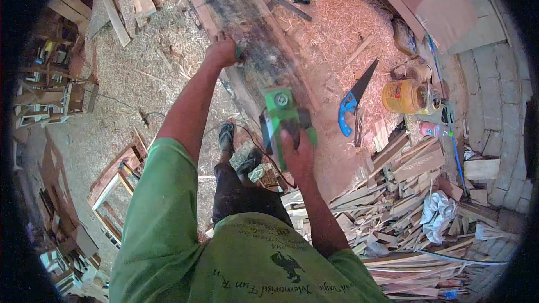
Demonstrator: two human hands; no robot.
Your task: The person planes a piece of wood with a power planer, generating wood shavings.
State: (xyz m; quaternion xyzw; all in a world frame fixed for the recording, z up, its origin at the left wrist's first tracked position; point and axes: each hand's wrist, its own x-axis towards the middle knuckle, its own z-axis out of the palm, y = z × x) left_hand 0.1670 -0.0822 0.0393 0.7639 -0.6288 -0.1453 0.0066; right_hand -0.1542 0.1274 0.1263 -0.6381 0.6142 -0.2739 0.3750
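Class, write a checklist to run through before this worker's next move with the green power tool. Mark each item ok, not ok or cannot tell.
1. Right hand gripping the green power tool: ok.
2. Left hand apart from that tool, at the edge of the board: ok.
3. Handsaw off the board: ok, lying to its right.
4. Cord well away from the feet: not ok, it passes close by.
5. Footwear closed: not ok, open sandals.
6. Tool's underside: cannot tell, hidden.

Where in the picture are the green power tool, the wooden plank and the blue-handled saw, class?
Green power tool (282, 114): head view, on its green body.
Wooden plank (257, 39): head view, on its dark-stained top face.
Blue-handled saw (360, 86): head view, on its dark blade.
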